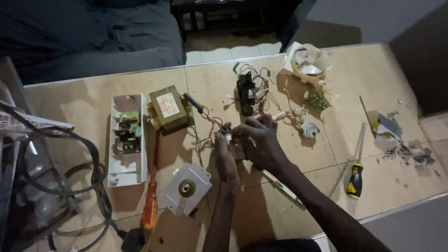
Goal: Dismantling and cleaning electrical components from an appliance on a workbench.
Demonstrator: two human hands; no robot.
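Observation:
Over the middle of a pale wooden tabletop (373,74), both my hands grip one small metal part (229,136) that has red wires (211,122) running from it. My left hand (224,151) wraps the part from the left. My right hand (259,140) closes over it from the right, fingertips on its top. The wires lead back toward a boxy transformer (169,108). Most of the small part is hidden by my fingers.
A white casing with a green circuit board (126,137) lies left. An orange screwdriver (150,205) and a square metal unit (186,188) sit near me. A black wiring block (246,93), white fan housing (305,60), small green board (319,101), yellow-black screwdriver (357,175) and debris (410,154) lie right. Cables (88,186) at far left.

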